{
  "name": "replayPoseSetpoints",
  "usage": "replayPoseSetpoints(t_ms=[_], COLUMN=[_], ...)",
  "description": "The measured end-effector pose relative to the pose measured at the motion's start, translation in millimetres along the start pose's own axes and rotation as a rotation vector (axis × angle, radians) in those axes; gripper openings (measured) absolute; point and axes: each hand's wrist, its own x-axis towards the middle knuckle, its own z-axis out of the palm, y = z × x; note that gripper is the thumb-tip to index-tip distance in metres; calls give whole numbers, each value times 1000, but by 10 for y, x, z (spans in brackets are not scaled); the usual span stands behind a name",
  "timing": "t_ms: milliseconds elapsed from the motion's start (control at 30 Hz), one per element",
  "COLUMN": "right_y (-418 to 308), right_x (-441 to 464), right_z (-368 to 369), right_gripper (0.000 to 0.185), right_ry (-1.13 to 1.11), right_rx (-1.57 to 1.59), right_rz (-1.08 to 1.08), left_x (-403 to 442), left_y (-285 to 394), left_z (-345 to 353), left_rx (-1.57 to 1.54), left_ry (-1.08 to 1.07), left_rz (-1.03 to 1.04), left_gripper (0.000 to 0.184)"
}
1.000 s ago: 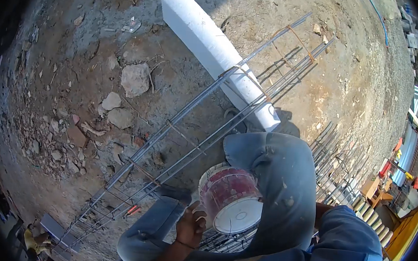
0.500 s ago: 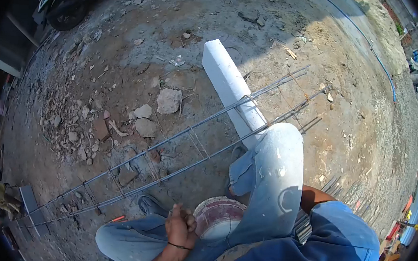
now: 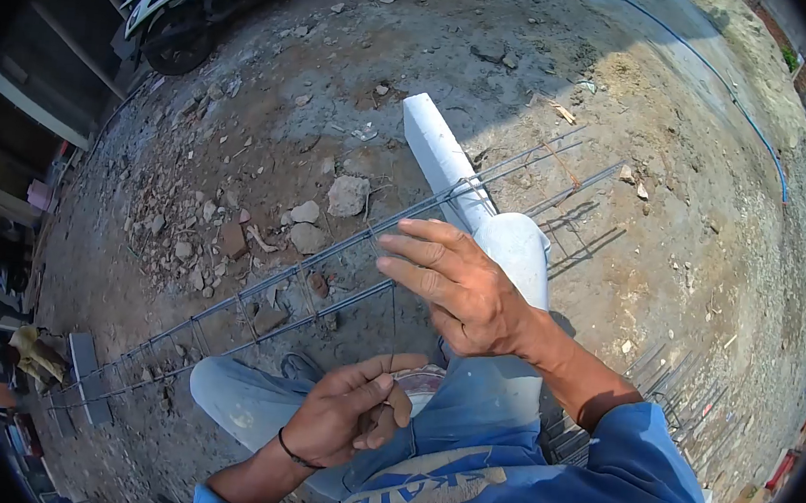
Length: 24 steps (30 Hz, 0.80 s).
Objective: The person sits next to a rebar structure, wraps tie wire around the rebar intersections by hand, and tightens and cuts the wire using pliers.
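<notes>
Our right hand (image 3: 462,290) is nearer the rebar frame (image 3: 326,253): in the head view it overlaps the near rods, fingers straight and pointing left, while the left hand (image 3: 341,414) sits lower, on our side of the frame. We cannot judge whether the right hand touches steel or hovers above it.

Long axis of frame: diagonal, lower left to upper right, crossing ahead of our knees. It bears on the white block (image 3: 445,150) toward the upper right and on a grey slab (image 3: 86,368) at the lower left.

State of grip: right open, nothing seen in it. Left has fingers curled and thumb drawn in; a thin dark line shows above its fingertips, but we cannot tell if a wire is held.

Obstructions: our raised right knee (image 3: 513,252) and the right hand hide part of the near side of the frame. A bucket (image 3: 422,384) stands between our legs, mostly covered by the left hand. Stones (image 3: 347,196) lie beyond the frame; loose bars (image 3: 688,391) lie right of our right arm.
</notes>
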Motion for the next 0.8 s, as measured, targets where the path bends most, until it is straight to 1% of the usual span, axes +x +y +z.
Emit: replayPoseSetpoints(t_ms=[67,100,133,167,200,233,267,300,333,400,433,467,500,567,600,667,700,733,767,800], right_y=[-223,-192,-199,-248,-276,-297,-323,-340,-346,-322,-347,-400,-494,-737,-860,-1009,-1097,-1173,-1222,-1253], right_x=[105,101,126,166,178,183,209,258,318,513,603,690,765,863,913,1004,1061,1116,1165,1209], right_z=[136,216,255,151,42,-67,-138,-158,-272,-566,-747,-946,-1153,-1492,-1633,-1837,-1898,-1923,-1914,-1824], right_gripper=[56,57,58,48,48,45,42,38,41,42,41,39,38,38,37,35,33,31,34,34], right_ry=[-39,-78,-116,-49,-52,-82,-113,-42,-29,103,182,259,328,376,384,337,319,295,264,245], right_rx=[36,2,-29,81,85,190,292,198,-2,-118,-159,-197,-300,-429,-513,-642,-728,-811,-845,-847], right_rz=[-135,-183,-227,-162,-179,-146,-111,-160,-182,-234,-217,-199,-206,-238,-245,-279,-291,-301,-276,-278], left_x=[-79,-109,-151,-214,-279,-340,-392,-432,-455,-465,-473,-474,-471,-585,-647,-724,-722,-713,-688,-612], left_y=[160,219,301,402,499,589,679,770,840,964,1030,1099,1147,1218,1226,1221,1208,1185,1170,1169], left_z=[82,102,57,-41,-94,-95,-86,-60,1,161,202,226,237,364,429,534,560,573,577,554], left_rx=[178,285,288,258,226,224,333,444,440,1007,996,1121,1236,1169,1158,1112,1092,982,873,853], left_ry=[-35,0,9,-92,-194,-188,-244,-298,-294,-208,-192,-93,18,38,48,-111,-106,-161,-215,-216], left_rz=[34,88,108,131,153,169,217,267,286,476,492,762,1028,1335,1343,1468,1473,1343,1213,1213], left_gripper=[40,43,43,44,44,44,45,45,45,39,39,36,34,31,31,31,31,31,32,32])
